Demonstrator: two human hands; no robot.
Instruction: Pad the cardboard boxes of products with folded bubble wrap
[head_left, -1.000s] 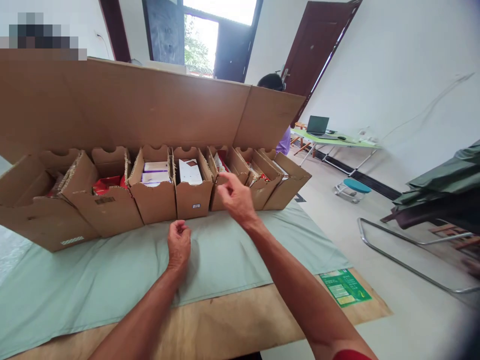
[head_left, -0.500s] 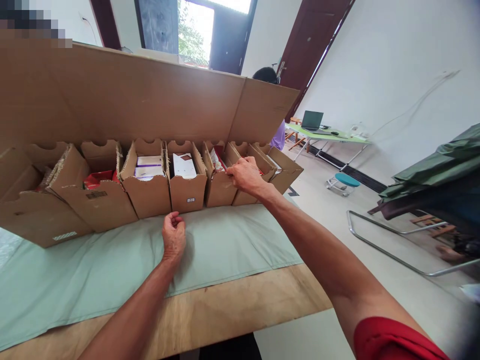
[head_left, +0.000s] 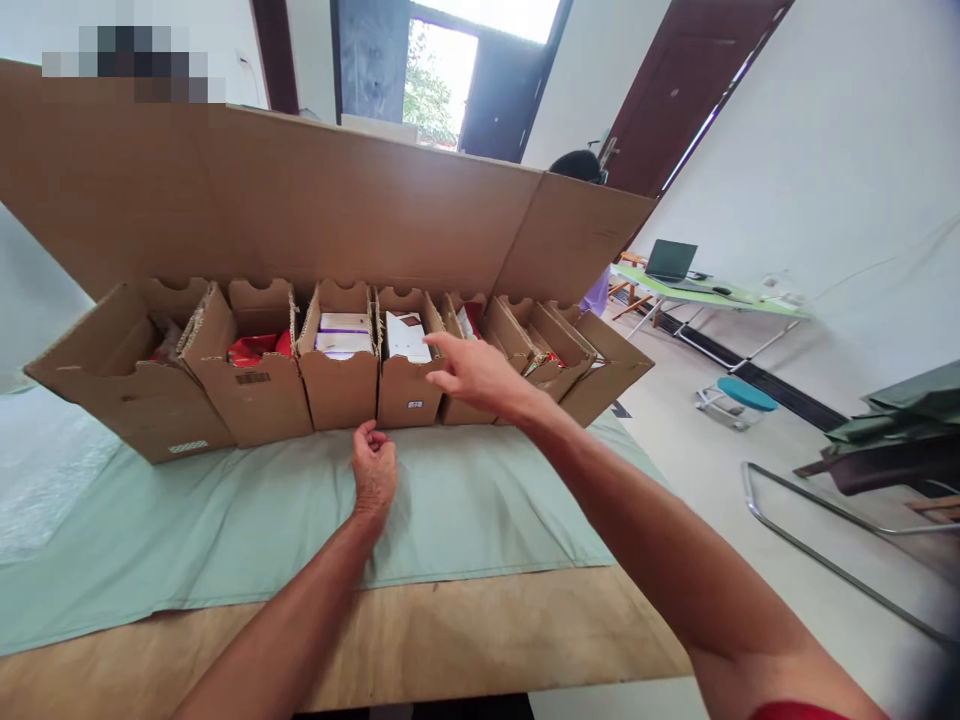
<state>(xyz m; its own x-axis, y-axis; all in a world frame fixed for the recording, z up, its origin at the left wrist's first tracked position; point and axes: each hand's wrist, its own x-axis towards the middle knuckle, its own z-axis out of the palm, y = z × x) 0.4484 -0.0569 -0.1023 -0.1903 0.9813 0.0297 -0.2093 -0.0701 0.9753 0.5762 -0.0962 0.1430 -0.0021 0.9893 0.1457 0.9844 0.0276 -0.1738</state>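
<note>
Right hand: I am hovering it, fingers spread, empty, over the carton row.
Left hand: I am resting it fisted on the cloth.
Row axis: left-right, just ahead; right hand nearer.

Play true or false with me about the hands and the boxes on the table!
1. The left hand is curled in a fist on the green cloth. True.
2. The right hand grips a red packet. False: it is open and holds nothing, with its fingers stretched out by the cardboard boxes.
3. The cardboard boxes stand side by side in a row, open at the top. True.
4. The laptop lies on the floor. False: it sits on the green table by the far wall.
</note>
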